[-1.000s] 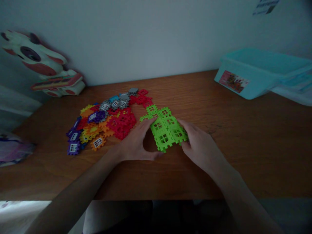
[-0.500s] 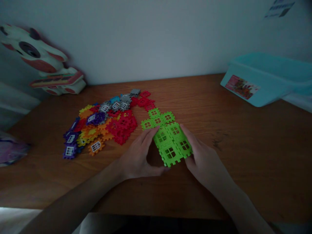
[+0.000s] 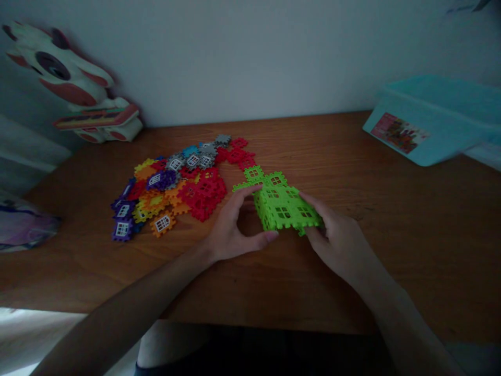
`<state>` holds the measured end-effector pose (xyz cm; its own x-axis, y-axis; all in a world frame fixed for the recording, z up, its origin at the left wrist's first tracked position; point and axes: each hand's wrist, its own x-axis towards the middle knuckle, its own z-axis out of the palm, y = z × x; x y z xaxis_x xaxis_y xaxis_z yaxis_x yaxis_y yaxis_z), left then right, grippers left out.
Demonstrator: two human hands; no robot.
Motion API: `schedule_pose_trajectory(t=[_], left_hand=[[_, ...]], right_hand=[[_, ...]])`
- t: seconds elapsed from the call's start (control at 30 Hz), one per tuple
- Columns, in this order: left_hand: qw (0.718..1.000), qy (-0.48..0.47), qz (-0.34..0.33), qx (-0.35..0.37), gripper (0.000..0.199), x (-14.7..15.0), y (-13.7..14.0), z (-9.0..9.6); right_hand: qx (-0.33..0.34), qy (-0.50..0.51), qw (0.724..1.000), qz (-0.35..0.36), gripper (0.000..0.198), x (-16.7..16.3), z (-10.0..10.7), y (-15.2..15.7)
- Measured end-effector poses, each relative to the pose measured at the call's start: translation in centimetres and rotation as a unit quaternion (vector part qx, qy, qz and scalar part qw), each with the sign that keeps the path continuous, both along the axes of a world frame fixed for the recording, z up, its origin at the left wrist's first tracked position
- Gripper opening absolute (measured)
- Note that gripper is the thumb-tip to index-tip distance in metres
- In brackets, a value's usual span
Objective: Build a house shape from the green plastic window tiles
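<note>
A green box-like assembly of window-pattern interlocking blocks (image 3: pixel 289 210) is held low over the table, its top and left side showing. My left hand (image 3: pixel 230 228) curves around its left side, index fingertip at the far left corner and thumb by the near left corner. My right hand (image 3: pixel 337 235) grips the right side, fingers on the top edge and thumb partly hidden below. Just behind the assembly lie several green window blocks (image 3: pixel 254 173) on the table. A heap of red blocks (image 3: pixel 204 194) lies to the left of them.
Gray (image 3: pixel 207 157), orange (image 3: pixel 162 224) and purple blocks (image 3: pixel 122 230) share the heap on the wooden table (image 3: pixel 391 219). A cow-shaped toy keyboard (image 3: pixel 97 117) stands at back left. A light-blue bin (image 3: pixel 434 138) sits at back right, and a clear-purple bag (image 3: pixel 25 227) at far left.
The green assembly has tipped from showing its top steeply to lying flatter, so its left side now shows. Both hands turned with it. The whole view has shifted slightly.
</note>
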<state>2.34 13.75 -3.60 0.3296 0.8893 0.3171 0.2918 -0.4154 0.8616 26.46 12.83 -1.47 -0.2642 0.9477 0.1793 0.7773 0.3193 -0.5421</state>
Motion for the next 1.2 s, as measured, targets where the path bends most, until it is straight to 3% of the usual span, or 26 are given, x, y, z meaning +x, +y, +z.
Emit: schedule_pose_trajectory(t=[0.13,0.37,0.73,1.2], left_hand=[[1.0,-0.004,0.013,0.012,0.083,0.9,-0.4,0.2],[0.989,0.119,0.023,0.088,0.088,1.4,-1.6,1.3],[0.985,0.156,-0.015,0.069,0.089,1.2,-1.9,0.7],[0.991,0.125,-0.017,0.044,0.094,1.3,-2.1,0.1]], right_hand=[[-0.002,-0.009,1.0,-0.006,0.063,0.4,0.3,0.4],[-0.001,-0.023,0.999,0.036,0.08,1.1,-0.2,-0.4],[0.067,-0.131,0.989,0.017,0.065,0.6,-1.9,-1.2],[0.092,-0.087,0.992,-0.024,0.067,-0.1,-3.3,-1.7]])
